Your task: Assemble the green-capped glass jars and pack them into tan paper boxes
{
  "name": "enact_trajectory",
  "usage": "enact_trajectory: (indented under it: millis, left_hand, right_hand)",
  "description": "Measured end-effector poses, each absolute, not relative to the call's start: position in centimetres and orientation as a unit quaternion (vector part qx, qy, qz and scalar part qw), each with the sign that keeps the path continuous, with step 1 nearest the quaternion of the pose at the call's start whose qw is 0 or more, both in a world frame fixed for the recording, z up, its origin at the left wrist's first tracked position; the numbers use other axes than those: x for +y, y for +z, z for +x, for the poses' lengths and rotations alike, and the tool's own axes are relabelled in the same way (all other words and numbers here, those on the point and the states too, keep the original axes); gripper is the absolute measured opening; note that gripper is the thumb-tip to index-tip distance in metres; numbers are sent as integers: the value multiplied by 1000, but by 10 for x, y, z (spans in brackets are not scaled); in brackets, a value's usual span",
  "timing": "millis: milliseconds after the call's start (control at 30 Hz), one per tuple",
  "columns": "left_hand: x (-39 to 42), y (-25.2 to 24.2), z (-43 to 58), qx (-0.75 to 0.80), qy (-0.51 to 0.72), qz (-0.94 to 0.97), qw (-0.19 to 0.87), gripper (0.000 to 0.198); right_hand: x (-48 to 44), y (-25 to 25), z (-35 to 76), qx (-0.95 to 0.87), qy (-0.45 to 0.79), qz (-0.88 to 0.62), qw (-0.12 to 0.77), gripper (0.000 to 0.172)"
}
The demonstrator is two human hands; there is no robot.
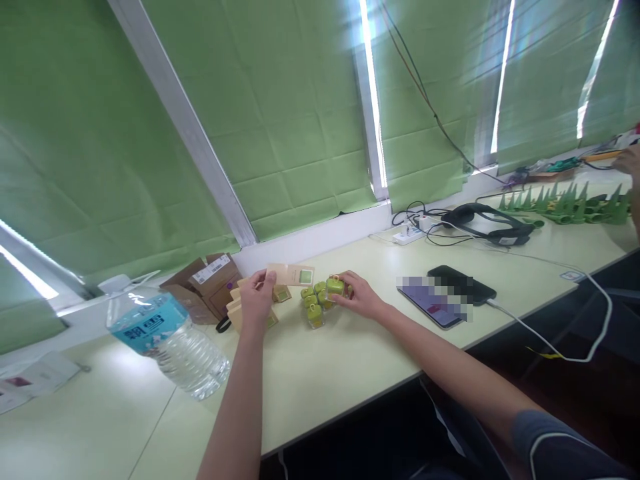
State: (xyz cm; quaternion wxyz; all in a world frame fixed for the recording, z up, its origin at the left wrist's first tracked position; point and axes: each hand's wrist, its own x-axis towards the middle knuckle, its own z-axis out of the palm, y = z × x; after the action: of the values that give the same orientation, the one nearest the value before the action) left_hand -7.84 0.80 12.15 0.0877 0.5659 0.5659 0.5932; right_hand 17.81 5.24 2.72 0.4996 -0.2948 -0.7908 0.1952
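My left hand (256, 298) is raised over the desk, pinching a small tan carton (291, 274) that has a green square on its face. More tan cartons (237, 309) lie stacked just below and behind that hand. My right hand (359, 294) rests on the desk with its fingers closed round a small green bottle (335, 287). Several more small green bottles (313, 304) stand in a cluster between the two hands.
A large water bottle (167, 337) lies at the left. Brown boxes (209, 281) sit by the window sill. Two phones (447, 294), a black headset (487, 222), a power strip (410, 233), white cables and green cone-shaped parts (567, 203) lie to the right. Another person's hand (631, 163) shows at the far right.
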Motion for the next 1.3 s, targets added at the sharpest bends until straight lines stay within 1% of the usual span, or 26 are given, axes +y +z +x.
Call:
enact_trajectory:
  millis: [133, 233, 300, 467, 633, 700, 867, 1033, 1100, 1300]
  left_hand:
    - [7, 89, -60, 501, 647, 533, 216, 40]
    - [11, 57, -51, 448, 701, 480, 278, 42]
    - [12, 40, -49, 439, 720, 450, 295, 44]
    - [7, 27, -49, 430, 721, 461, 287, 46]
    - [3, 27, -49, 456, 716, 475, 231, 44]
    - [3, 26, -50, 449, 718, 476, 240, 44]
    - [5, 21, -53, 426, 718, 467, 291, 46]
    - [8, 18, -56, 437, 705, 477, 291, 53]
    - [8, 17, -57, 439, 698, 484, 291, 53]
    - [1, 23, -52, 451, 669, 517, 287, 53]
  right_hand:
    - [52, 27, 178, -791, 198, -277, 509, 40]
    - [52, 26, 179, -802, 199, -271, 494, 40]
    - [53, 25, 179, -814, 199, -272, 474, 39]
    - [53, 21, 179, -841, 196, -271, 425, 35]
    - [51, 21, 179, -850, 223, -243, 411, 37]
    - [50, 21, 179, -854, 231, -233, 404, 38]
    - [43, 27, 181, -871, 246, -234, 355, 32]
    - [35, 33, 180, -892, 257, -230, 294, 33]
    - [34, 32, 179, -898, 252, -231, 276, 32]
    - [34, 28, 175, -908, 237, -226, 260, 33]
